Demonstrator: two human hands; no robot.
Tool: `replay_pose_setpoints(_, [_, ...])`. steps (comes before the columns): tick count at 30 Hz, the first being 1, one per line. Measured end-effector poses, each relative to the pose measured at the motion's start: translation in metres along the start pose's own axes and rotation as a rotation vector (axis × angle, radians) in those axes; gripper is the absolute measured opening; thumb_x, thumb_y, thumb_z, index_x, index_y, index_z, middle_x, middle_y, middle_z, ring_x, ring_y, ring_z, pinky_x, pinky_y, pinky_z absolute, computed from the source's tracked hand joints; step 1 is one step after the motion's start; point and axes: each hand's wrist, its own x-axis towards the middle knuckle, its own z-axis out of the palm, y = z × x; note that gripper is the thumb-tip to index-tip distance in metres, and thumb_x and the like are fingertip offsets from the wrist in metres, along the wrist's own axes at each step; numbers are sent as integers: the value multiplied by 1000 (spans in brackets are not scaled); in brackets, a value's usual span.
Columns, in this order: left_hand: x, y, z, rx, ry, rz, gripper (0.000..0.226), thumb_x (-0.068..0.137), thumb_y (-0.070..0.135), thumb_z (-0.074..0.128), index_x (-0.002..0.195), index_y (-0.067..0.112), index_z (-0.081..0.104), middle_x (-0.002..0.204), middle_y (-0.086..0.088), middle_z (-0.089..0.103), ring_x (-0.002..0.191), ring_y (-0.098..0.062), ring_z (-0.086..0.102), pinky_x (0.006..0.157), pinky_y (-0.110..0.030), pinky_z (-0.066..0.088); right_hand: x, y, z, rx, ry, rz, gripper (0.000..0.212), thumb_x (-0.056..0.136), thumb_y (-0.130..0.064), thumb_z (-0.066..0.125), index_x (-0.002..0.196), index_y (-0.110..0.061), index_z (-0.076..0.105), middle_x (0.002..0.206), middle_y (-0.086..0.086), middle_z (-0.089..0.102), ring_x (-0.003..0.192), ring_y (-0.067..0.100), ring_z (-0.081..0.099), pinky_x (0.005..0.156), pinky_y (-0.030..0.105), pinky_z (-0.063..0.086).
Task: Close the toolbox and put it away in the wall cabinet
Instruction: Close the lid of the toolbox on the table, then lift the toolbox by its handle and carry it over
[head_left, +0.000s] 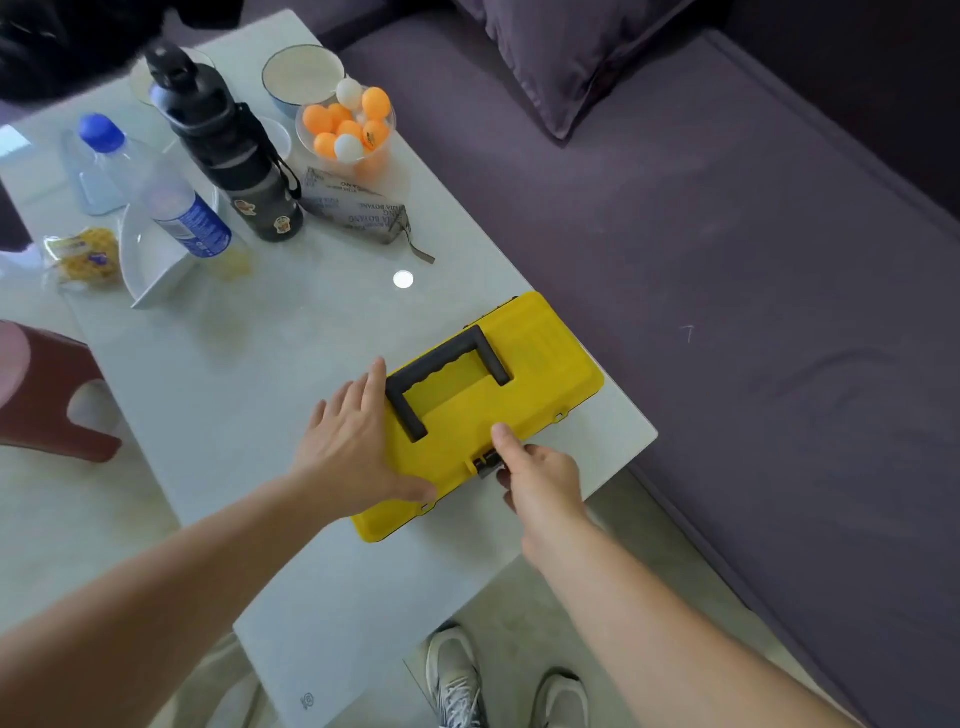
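Note:
A yellow toolbox (540, 374) with a black handle (447, 382) lies flat on the white table (291, 374), its lid down. My left hand (353, 441) rests flat on the lid's left end, fingers spread, thumb along the front edge. My right hand (540, 478) is at the front of the box, thumb pressed on the lid and fingers curled around the dark metal latch (487, 462). No wall cabinet is in view.
At the table's far end stand a black bottle (228, 150), a clear water bottle (161, 197), a bowl of ping-pong balls (348, 124), a grey pouch (358, 210) and white dishes (150, 260). A purple sofa (753, 312) runs along the right; a red stool (52, 395) sits left.

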Motion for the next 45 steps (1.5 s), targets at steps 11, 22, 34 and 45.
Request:
replay_pose_setpoints(11, [4, -2, 1, -22, -6, -2, 147, 26, 79, 69, 148, 24, 7, 149, 1, 27, 134, -26, 31, 109, -42, 29, 2, -7, 12, 245, 6, 181, 26, 76, -29, 77, 80, -6, 64, 104, 30, 66, 100, 49, 60, 92, 57, 49])
replay_pose_setpoints(22, [17, 47, -23, -260, 257, -138, 36, 86, 40, 59, 114, 17, 58, 112, -4, 60, 96, -22, 56, 85, -40, 50, 7, -5, -1, 36, 45, 106, 84, 78, -45, 71, 139, -9, 27, 133, 15, 48, 118, 35, 49, 96, 46, 42])
replay_pose_setpoints(34, [5, 93, -60, -412, -268, -54, 11, 83, 17, 65, 90, 10, 67, 72, -9, 57, 60, -23, 51, 55, -32, 43, -5, -26, -28, -848, 89, -806, 69, 88, -38, 59, 144, -16, 24, 157, 2, 20, 143, 18, 15, 114, 41, 22])
replay_pose_setpoints(45, [-125, 220, -210, -582, -477, -67, 21, 66, 17, 75, 76, -1, 71, 57, -7, 65, 48, -19, 58, 51, -24, 48, -155, -93, -148, -857, 243, -1058, 57, 80, -35, 70, 127, -9, 52, 147, 9, 40, 136, 28, 35, 105, 49, 37])
